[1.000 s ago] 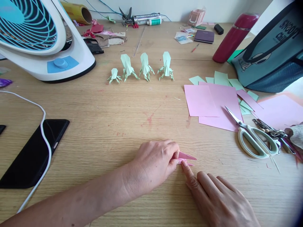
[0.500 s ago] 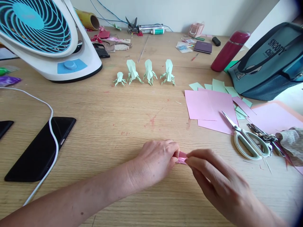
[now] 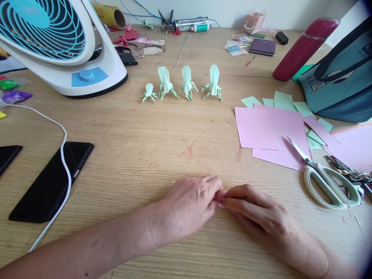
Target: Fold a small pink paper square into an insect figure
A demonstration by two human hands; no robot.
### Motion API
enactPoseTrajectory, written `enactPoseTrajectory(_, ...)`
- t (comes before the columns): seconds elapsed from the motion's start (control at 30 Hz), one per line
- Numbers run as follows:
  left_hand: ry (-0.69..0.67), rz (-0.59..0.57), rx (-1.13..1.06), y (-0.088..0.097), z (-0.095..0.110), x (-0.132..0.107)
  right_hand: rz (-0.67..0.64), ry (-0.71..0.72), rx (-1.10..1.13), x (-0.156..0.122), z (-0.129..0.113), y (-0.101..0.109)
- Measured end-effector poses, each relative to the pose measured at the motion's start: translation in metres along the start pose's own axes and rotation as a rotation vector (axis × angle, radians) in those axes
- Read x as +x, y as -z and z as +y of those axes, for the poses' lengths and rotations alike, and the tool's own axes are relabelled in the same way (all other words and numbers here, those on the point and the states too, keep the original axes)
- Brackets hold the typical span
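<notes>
A small folded piece of pink paper (image 3: 221,205) lies low over the wooden table, mostly covered by fingers. My left hand (image 3: 194,199) is closed on its left end, with the fingertips pinched together. From the right, my right hand (image 3: 258,215) pinches the other end between thumb and fingers. The fingertips of both hands almost meet, so the folds are hidden. Beyond them stand several pale green folded paper figures with thin legs, among them a small one (image 3: 149,91) at the left and a taller one (image 3: 213,81) at the right.
Right of my hands lie white-handled scissors (image 3: 328,182), partly on pink sheets (image 3: 258,128) with green paper pieces (image 3: 283,101) behind. A red bottle (image 3: 305,50) and a teal bag (image 3: 340,85) stand back right. At left are a fan (image 3: 95,73), a black phone (image 3: 52,182) and a white cable (image 3: 65,162).
My right hand has moved in closer to the left and flattened toward the table. Less of the pink paper shows between the fingers. The view has shifted slightly.
</notes>
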State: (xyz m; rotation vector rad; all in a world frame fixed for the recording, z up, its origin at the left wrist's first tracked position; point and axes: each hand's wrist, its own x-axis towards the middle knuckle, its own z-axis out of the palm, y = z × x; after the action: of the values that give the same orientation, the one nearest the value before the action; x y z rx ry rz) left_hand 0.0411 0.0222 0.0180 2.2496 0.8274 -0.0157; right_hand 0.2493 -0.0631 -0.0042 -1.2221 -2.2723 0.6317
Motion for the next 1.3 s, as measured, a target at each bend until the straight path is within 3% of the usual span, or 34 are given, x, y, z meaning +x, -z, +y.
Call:
enactPoseTrajectory(0.17, -0.009, -0.005, 0.005, 0.002, 0.001, 0.000, -0.112, 0.144, -0.186, -0.009, 0.000, 0.009)
enactPoseTrajectory(0.3, -0.011, -0.015, 0.015, 0.003, 0.001, 0.001, -0.094, 0.245, -0.331, -0.010, -0.003, 0.012)
enactPoseTrajectory(0.53, -0.139, 0.053, -0.013, 0.001, -0.006, -0.002, -0.043, 0.230, -0.318, -0.003, -0.008, 0.009)
enactPoseTrajectory(0.7, -0.286, 0.150, -0.057, -0.001, -0.016, -0.023, -0.003, 0.238, -0.370, -0.005, -0.011, 0.005)
enactPoseTrajectory(0.77, -0.336, 0.171, 0.007, -0.003, -0.019, -0.032, -0.011, 0.226, -0.359, -0.005, -0.012, 0.004)
enactPoseTrajectory(0.93, -0.531, 0.321, 0.405, -0.011, -0.020, -0.045, -0.009, 0.197, -0.351, -0.006, -0.015, 0.002)
enactPoseTrajectory(1.03, -0.531, 0.350, 0.541, -0.013, -0.017, -0.046, -0.012, 0.184, -0.346, -0.005, -0.016, 0.001)
enactPoseTrajectory(1.3, -0.462, 0.390, 0.607, -0.018, -0.015, -0.049, -0.020, 0.189, -0.360, -0.005, -0.017, 0.001)
